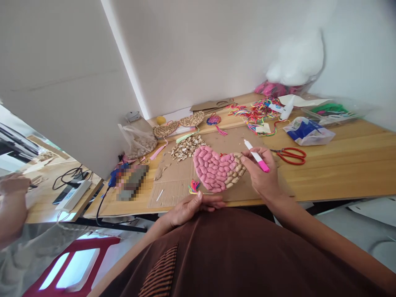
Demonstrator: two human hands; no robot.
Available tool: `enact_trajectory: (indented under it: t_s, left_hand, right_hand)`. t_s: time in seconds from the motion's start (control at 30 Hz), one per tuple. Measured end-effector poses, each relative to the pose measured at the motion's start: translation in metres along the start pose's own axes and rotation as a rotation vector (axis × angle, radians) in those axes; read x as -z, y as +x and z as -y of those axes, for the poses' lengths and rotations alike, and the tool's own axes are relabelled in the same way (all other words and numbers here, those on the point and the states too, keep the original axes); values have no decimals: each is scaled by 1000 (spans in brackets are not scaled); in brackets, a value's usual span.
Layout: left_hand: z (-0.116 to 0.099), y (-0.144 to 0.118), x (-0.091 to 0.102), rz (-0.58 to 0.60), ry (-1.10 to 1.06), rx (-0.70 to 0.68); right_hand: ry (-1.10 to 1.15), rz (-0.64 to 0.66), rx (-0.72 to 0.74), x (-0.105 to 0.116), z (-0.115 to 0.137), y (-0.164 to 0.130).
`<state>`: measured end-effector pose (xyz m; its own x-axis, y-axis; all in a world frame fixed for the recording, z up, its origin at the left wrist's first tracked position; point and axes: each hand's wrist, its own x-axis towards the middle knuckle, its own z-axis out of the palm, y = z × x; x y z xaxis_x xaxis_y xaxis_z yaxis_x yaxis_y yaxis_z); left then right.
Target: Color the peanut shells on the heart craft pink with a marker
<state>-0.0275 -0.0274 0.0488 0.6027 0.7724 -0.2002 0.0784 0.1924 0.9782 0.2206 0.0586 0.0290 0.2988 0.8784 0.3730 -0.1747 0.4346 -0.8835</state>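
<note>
A pink marker [257, 156] is grasped in the right hand [261, 172], with its white end pointing up and to the left and its pink end lying over the back of the fingers. The hand is placed at the right edge of a heart-shaped piece [218, 168] covered with peanut shells; most of the shells are coloured pink, while those on the right side, just beside the fingertips, are seen in their natural tan colour. The heart is laid on a sheet of cardboard [173, 181] near the front edge of a wooden table [349, 165]. The left hand [193, 207] is rested at the table edge below the heart, with the fingers loosely curled and nothing gripped in it; a small bundle of coloured threads [194, 186] is seen just above it. A pile of plain peanut shells [186, 147] is found behind the heart, and red scissors [291, 155] are laid to the right of the marker hand. Further back, tangled coloured strings [256, 113] are spread. At the far left, another person's hand [12, 185] is visible over a second table.
</note>
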Motion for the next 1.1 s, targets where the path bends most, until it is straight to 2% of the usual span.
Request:
enact_trajectory:
  t_s: [0.07,0.17,0.33,0.4,0.5,0.57,0.67,0.77,0.83,0.93,1.0,1.1]
  left_hand:
    - [-9,-8,-3,-34,41,12]
    - [-17,-15,-3,-113,-91,-11]
    - [-28,-10,11,-475,-105,-295]
    - [-34,-3,15,-554,-67,-346]
    - [-45,8,15,-559,38,-396]
    - [-49,16,12,-503,99,-370]
    - [-45,27,10,-364,108,-313]
    - [-31,36,10,-298,176,-228]
    - [-19,40,11,-305,185,-190]
    - [-3,45,10,-419,35,-223]
    - [6,47,8,-538,-121,-241]
    - [14,49,5,-638,-223,-247]
  right_hand:
    - [-33,35,70,2,8,16]
    - [-91,133,152,4,20,34]
    - [-268,342,230,-1,40,49]
    - [-315,452,262,-8,50,52]
    - [-363,615,353,-21,65,52]
    - [-406,692,439,-31,75,50]
    - [-402,825,421,-48,83,42]
    - [-363,901,353,-64,85,35]
    - [-376,897,344,-72,84,31]
    - [-412,710,445,-74,79,24]
    - [-389,567,525,-68,72,14]
    - [-283,542,526,-51,52,-8]
